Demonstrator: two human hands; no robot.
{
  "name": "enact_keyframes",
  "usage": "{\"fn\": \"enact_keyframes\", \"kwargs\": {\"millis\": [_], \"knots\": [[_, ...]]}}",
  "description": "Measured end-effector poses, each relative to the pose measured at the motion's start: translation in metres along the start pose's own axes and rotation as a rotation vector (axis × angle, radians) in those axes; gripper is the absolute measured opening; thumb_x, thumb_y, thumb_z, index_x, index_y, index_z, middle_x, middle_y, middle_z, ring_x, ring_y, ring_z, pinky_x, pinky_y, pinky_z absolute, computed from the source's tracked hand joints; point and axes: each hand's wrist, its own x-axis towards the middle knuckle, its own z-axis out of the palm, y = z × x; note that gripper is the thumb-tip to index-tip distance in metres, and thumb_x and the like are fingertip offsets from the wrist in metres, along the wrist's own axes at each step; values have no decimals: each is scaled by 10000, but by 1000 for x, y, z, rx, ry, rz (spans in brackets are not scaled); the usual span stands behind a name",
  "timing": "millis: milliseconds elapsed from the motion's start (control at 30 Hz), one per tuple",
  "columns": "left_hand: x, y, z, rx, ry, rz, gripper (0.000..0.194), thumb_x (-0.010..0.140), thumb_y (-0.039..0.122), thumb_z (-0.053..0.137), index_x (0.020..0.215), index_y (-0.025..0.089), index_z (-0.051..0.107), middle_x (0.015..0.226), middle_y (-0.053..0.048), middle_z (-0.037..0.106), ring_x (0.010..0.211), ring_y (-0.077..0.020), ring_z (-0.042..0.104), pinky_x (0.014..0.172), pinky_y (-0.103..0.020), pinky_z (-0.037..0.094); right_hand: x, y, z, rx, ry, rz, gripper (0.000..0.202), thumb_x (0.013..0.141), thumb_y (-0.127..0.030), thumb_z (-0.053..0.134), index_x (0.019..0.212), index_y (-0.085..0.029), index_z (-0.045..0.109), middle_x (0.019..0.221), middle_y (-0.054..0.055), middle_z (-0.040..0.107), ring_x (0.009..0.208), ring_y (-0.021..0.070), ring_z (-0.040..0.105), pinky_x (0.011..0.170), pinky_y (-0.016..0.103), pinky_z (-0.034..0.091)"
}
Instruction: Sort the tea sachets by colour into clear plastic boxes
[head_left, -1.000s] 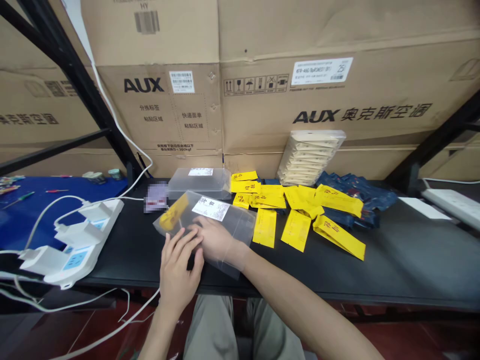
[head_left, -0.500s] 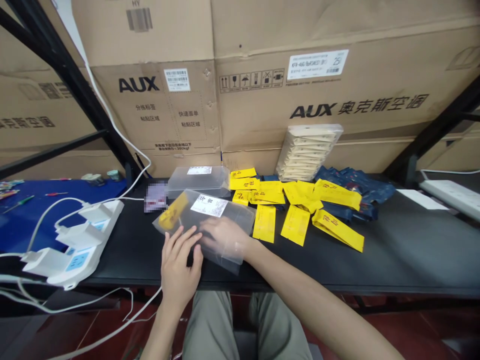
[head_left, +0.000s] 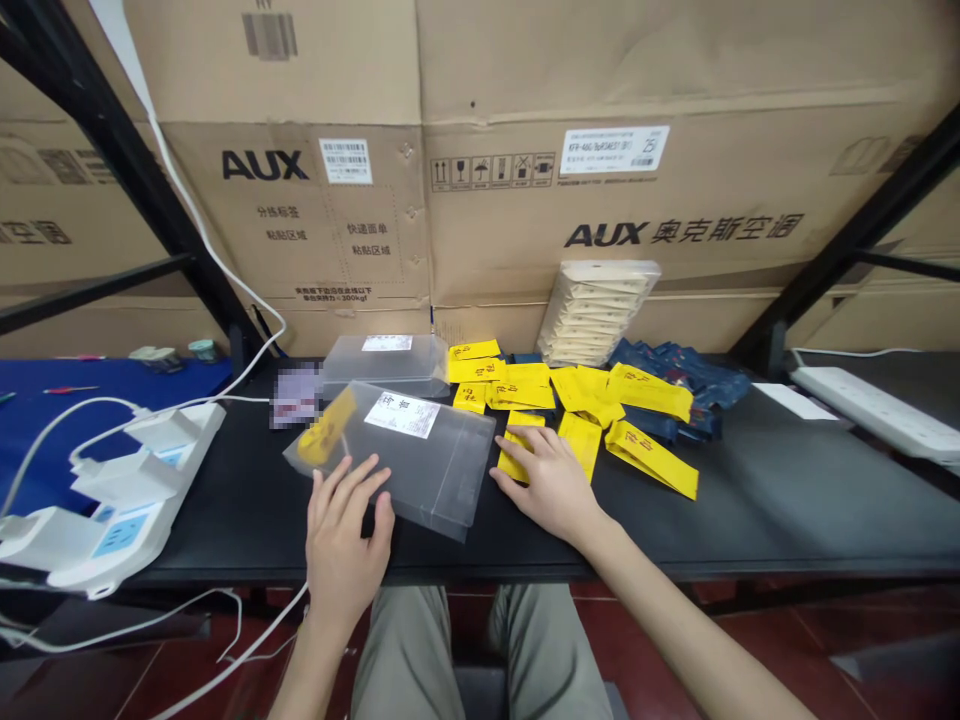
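A clear plastic box [head_left: 442,470] with a white label lies slanted on the black table, a yellow packet [head_left: 327,428] showing inside its left end. My left hand [head_left: 346,535] rests at the box's near left edge, fingers stretched out and touching it. To the right, my right hand [head_left: 551,485] reaches over a flat yellow packet [head_left: 517,455], fingers spread over its surface; a grip on it does not show. Several more yellow packets, such as one lying at the right [head_left: 651,460], are scattered beyond this hand.
Behind stands a second clear box [head_left: 386,368]. Dark blue packets [head_left: 697,385] and a stack of cream packs [head_left: 596,315] are at the back, before a large cardboard wall [head_left: 495,220]. A white power strip [head_left: 135,500] with plugs and cables lies left; another white strip [head_left: 877,410] lies right.
My right hand has come away from the clear box and moved right onto a yellow packet. My left hand stays at the box. The view has shifted slightly.
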Motion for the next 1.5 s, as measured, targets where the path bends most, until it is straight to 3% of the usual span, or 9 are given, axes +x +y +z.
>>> {"fn": "enact_keyframes", "kwargs": {"millis": [167, 333, 533, 667, 900, 1167, 1500], "knots": [[0, 0, 0, 1, 1, 5, 237, 923, 193, 540, 1142, 238, 616, 1220, -56, 690, 1292, -279, 528, 1165, -598, 314, -3, -8, -3, 28, 15, 36, 241, 870, -391, 652, 1009, -203, 711, 1235, 121, 634, 1183, 339, 512, 961, 517, 469], [0, 0, 0, 4, -2, 6, 242, 924, 193, 539, 1151, 239, 611, 1223, -56, 689, 1294, -273, 527, 1168, -593, 310, -5, -3, 3, 69, 44, 35, 154, 852, -345, 670, 831, -204, 612, 1154, 123, 614, 1094, 314, 560, 922, 490, 497], [0, 0, 0, 4, 0, 2, 243, 923, 193, 540, 1150, 241, 613, 1223, -55, 690, 1291, -273, 530, 1169, -592, 309, -9, 4, 10, 143, 163, 106, 61, 848, -210, 572, 904, -217, 551, 1095, 123, 602, 1082, 299, 594, 904, 469, 523], [0, 0, 1, 3, -5, 5, 243, 922, 192, 540, 1148, 239, 616, 1221, -56, 691, 1292, -277, 529, 1168, -596, 309, -9, 5, 7, 212, 228, 140, 221, 866, -155, 474, 1047, -215, 586, 1093, 109, 630, 1063, 268, 629, 888, 433, 544], [0, 0, 0, 8, -13, 6, 248, 922, 190, 542, 1154, 238, 612, 1228, -55, 688, 1298, -276, 522, 1173, -594, 301, -9, 6, 3, 288, 320, 133, 261, 923, -182, 455, 949, -213, 714, 1126, 102, 676, 1030, 233, 680, 927, 411, 555], [0, 0, 0, 0, -13, -13, 247, 916, 197, 546, 1147, 248, 615, 1230, -46, 688, 1302, -274, 523, 1176, -592, 296, -5, 3, 0, 270, 379, 195, 208, 899, -289, 540, 1036, -199, 668, 1083, 111, 701, 1024, 246, 679, 938, 419, 547], [0, 0, 0, 6, -13, 1, 246, 915, 192, 552, 1150, 235, 611, 1231, -57, 686, 1307, -274, 515, 1175, -594, 297, -7, 6, -8, 438, 313, 483, 310, 835, -441, 568, 982, -189, 673, 1003, 95, 751, 934, 266, 702, 869, 401, 540]]}}
